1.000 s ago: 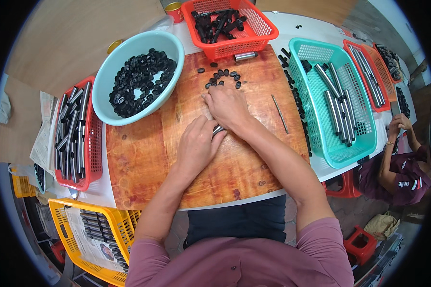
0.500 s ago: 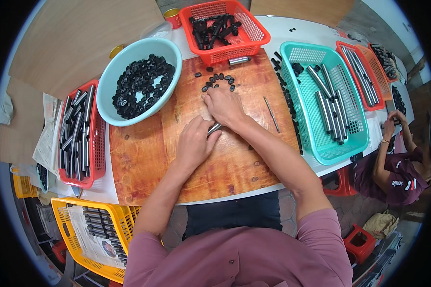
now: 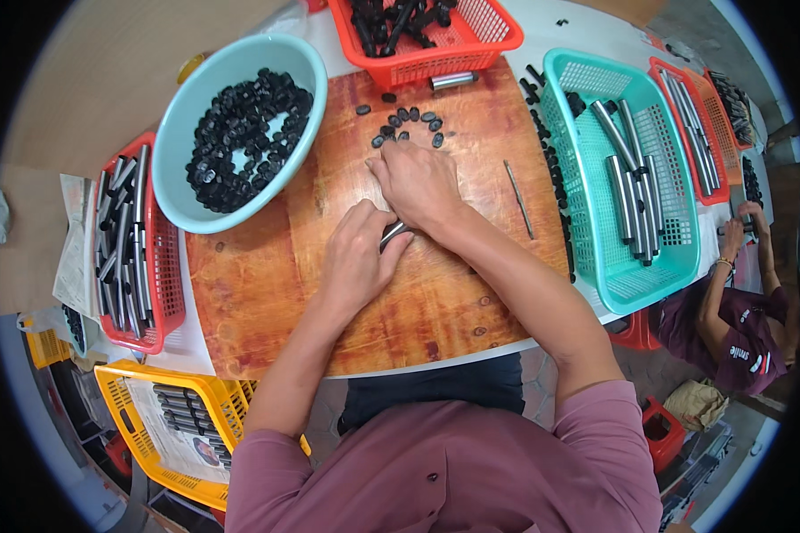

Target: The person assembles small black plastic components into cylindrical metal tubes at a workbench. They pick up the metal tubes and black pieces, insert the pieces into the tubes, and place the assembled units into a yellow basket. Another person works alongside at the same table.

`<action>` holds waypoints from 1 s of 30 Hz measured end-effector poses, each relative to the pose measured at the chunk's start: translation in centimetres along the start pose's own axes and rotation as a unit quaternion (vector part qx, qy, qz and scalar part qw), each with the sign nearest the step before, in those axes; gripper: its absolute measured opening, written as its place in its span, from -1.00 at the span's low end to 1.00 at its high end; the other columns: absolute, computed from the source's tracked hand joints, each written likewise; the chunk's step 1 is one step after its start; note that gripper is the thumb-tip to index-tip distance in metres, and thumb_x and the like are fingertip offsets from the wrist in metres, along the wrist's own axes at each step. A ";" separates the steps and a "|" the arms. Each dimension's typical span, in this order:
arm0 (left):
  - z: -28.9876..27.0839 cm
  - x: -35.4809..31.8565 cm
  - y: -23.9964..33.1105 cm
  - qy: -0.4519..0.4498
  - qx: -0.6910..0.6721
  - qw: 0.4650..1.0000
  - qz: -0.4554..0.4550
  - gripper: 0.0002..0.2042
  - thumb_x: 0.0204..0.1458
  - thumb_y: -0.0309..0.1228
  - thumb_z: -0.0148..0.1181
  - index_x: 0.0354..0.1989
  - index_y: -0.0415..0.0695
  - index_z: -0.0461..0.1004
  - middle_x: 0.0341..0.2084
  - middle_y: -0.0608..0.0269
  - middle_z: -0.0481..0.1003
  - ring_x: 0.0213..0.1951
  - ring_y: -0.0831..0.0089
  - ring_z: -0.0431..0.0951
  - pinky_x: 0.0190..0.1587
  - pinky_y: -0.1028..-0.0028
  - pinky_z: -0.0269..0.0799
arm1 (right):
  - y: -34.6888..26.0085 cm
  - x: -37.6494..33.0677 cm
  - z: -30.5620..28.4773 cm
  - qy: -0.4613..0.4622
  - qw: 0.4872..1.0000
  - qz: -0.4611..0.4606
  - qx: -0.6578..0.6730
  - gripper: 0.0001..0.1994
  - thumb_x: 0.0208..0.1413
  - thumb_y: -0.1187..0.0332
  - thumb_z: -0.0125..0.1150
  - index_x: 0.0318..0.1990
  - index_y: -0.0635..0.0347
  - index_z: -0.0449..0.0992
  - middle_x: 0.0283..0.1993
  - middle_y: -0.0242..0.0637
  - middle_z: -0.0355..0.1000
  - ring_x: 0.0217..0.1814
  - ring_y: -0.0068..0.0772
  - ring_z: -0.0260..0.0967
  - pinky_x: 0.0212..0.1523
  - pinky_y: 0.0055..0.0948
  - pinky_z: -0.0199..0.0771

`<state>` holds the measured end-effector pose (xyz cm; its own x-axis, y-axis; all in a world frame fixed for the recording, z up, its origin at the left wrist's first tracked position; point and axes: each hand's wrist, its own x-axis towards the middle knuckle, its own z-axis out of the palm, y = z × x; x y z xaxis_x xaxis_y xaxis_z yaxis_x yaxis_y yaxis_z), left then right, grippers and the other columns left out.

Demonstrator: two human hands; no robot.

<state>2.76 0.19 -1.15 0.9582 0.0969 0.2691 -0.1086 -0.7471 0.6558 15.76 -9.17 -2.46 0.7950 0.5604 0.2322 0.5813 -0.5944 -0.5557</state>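
Over the middle of a wooden board (image 3: 276, 293), my left hand (image 3: 362, 253) is closed around a short metal tube (image 3: 393, 234). My right hand (image 3: 418, 182) bends over the tube's far end, with its fingers curled down and mostly hidden; whether it also pinches a small part cannot be seen. Just beyond the right fingers, several small black oval caps (image 3: 414, 115) lie in an arc on the board. A thin metal rod (image 3: 519, 201) lies to the right of my right hand.
A pale blue bowl of black caps (image 3: 171, 191) stands at left, beside a red basket of tubes (image 3: 171, 266). Behind is a red basket with black parts (image 3: 471, 60); at right, a green basket of tubes (image 3: 587, 240). A yellow crate (image 3: 120, 404) sits lower left. A co-worker (image 3: 729, 302) works at far right.
The view has shifted slightly, so the table items appear displaced. My hands stay together at the tube, with the right hand still over its far end.
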 end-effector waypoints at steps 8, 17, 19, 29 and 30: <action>0.2 -0.2 0.9 0.010 0.103 0.994 0.037 -0.76 -0.03 -0.43 0.42 -0.23 -0.24 0.55 -0.40 0.05 0.44 -0.30 0.08 0.51 -0.24 0.20 0.42 | 0.6 -0.3 0.4 0.032 0.999 -0.038 0.005 -0.73 0.22 0.23 0.15 -0.41 0.24 0.52 -0.38 -0.04 0.55 -0.32 0.07 0.53 -0.29 -0.01 0.52; 0.3 0.0 1.0 0.038 0.103 0.993 0.036 -0.74 -0.05 -0.44 0.42 -0.20 -0.24 0.56 -0.38 0.06 0.46 -0.26 0.08 0.52 -0.18 0.20 0.44 | 0.7 0.1 0.1 0.074 0.996 -0.009 0.040 -0.73 0.20 0.23 0.18 -0.40 0.27 0.56 -0.36 0.01 0.56 -0.25 0.08 0.54 -0.19 0.02 0.48; 0.4 -0.1 1.2 0.032 0.093 0.995 0.026 -0.75 -0.06 -0.45 0.42 -0.21 -0.24 0.55 -0.37 0.05 0.46 -0.25 0.07 0.52 -0.18 0.20 0.44 | 0.7 0.0 0.1 0.075 0.997 -0.014 0.024 -0.73 0.20 0.23 0.19 -0.41 0.27 0.56 -0.35 0.00 0.56 -0.25 0.06 0.53 -0.17 0.01 0.47; 1.0 -0.9 1.2 -0.013 0.087 0.996 0.015 -0.79 -0.04 -0.50 0.38 -0.24 -0.26 0.52 -0.41 0.03 0.40 -0.31 0.04 0.46 -0.23 0.18 0.40 | 1.0 -1.2 1.4 0.086 0.996 -0.026 -0.001 -0.79 0.12 0.28 0.23 -0.37 0.26 0.53 -0.30 -0.07 0.51 -0.12 -0.03 0.47 -0.12 -0.05 0.41; 0.9 -0.6 1.2 -0.012 0.101 0.995 0.021 -0.78 -0.04 -0.51 0.37 -0.24 -0.26 0.50 -0.41 0.04 0.38 -0.31 0.05 0.45 -0.22 0.18 0.40 | 0.9 -0.8 1.2 0.085 0.996 -0.017 0.007 -0.80 0.12 0.29 0.24 -0.38 0.27 0.53 -0.29 -0.07 0.50 -0.10 -0.04 0.46 -0.11 -0.05 0.41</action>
<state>2.33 -1.37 -1.11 0.9602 0.0489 0.2749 -0.0958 -0.8671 0.4888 15.41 -9.46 -4.06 0.7930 0.4740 0.3827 0.6074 -0.5670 -0.5564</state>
